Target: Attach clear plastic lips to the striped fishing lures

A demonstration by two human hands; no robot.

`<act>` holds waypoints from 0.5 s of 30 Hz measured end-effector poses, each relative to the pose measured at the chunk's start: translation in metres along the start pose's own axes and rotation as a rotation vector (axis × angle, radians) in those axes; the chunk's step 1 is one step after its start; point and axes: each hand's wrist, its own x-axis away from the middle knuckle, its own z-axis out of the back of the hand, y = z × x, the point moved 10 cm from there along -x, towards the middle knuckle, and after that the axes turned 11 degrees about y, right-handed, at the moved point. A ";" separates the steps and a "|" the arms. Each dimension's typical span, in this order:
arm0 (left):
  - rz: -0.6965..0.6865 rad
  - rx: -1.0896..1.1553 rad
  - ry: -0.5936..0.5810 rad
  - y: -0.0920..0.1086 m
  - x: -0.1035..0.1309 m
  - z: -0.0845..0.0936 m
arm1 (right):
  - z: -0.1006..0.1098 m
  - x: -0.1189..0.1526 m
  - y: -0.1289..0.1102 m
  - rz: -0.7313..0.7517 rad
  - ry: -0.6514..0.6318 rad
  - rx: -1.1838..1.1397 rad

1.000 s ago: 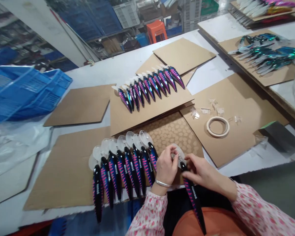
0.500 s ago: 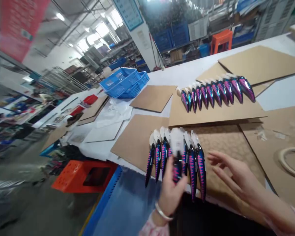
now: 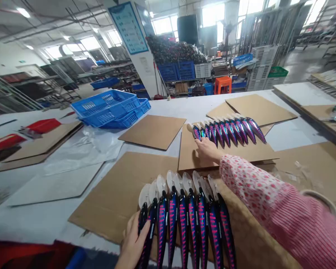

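Observation:
A row of several purple-blue fishing lures (image 3: 183, 220) with pink stripes and clear diving lips lies side by side in front of me, over a cardboard sheet. At its left end, my left hand (image 3: 133, 241) is closed around a fishing lure, thumb on top. Farther off, a second row of similar lures (image 3: 232, 131) lies on a raised cardboard sheet (image 3: 190, 158). My right hand (image 3: 208, 150) reaches across to that row's left end, its fingertips closed on the lower part of a lure there. The hand partly hides the lure's tail.
Stacked blue plastic baskets (image 3: 106, 106) stand at the back left. Loose cardboard sheets (image 3: 154, 130) and clear plastic film (image 3: 92, 145) lie on the white table. A tape roll (image 3: 322, 200) is partly under my right sleeve. More lures (image 3: 332, 78) lie at far right.
My left hand has moved from the near row's middle to its left end, and a lure now lies there. My right hand has reached forward to the far row. The view has turned right.

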 end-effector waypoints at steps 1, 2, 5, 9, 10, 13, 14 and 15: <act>-0.011 -0.032 0.023 0.000 0.001 0.001 | -0.006 -0.006 -0.002 0.005 -0.009 0.040; -0.016 -0.059 0.038 0.000 0.001 0.002 | -0.011 -0.010 -0.003 0.012 -0.013 0.073; -0.034 -0.113 0.032 0.005 0.000 0.005 | -0.017 -0.009 -0.008 0.037 -0.012 0.134; -0.120 -0.192 0.179 0.033 0.000 0.030 | -0.008 0.030 -0.012 0.075 -0.050 0.132; -0.159 -0.194 0.230 0.046 0.004 0.038 | -0.004 0.048 -0.009 0.083 -0.066 0.122; -0.309 -0.141 0.264 0.104 0.026 0.046 | 0.014 0.121 0.010 0.072 -0.112 0.075; -0.362 -0.116 0.233 0.127 0.037 0.043 | 0.020 0.151 0.019 0.050 -0.126 0.047; -0.417 -0.093 0.184 0.152 0.050 0.036 | 0.025 0.183 0.029 0.016 -0.147 -0.028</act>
